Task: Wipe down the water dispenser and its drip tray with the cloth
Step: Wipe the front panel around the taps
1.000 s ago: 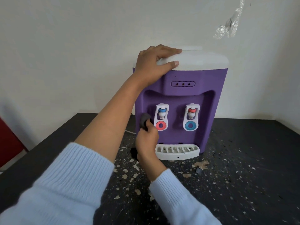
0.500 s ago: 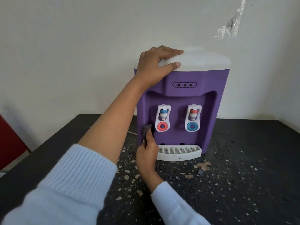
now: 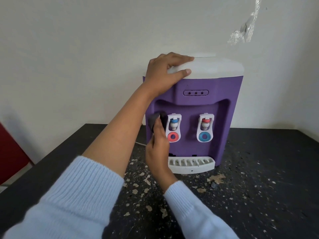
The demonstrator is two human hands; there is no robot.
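Observation:
A purple water dispenser (image 3: 222, 104) with a white lid stands on a dark table against the wall. It has two white taps and a white slotted drip tray (image 3: 191, 164) at its foot. My left hand (image 3: 165, 73) grips the lid's front left corner. My right hand (image 3: 158, 149) presses a small dark cloth (image 3: 155, 120) against the left side of the recessed front, beside the left tap. The cloth is partly hidden by my fingers.
The black table (image 3: 259, 187) is speckled with pale flakes and chips, thickest in front of the dispenser. A white cord (image 3: 140, 143) runs out at the dispenser's left. A red object (image 3: 10, 152) stands at the far left. Crumpled tape (image 3: 245, 30) hangs on the wall.
My right hand has slid the cloth upward along the dispenser's left front edge, from beside the tap's lever ring to the level of the tap's top. My left hand has stayed on the lid.

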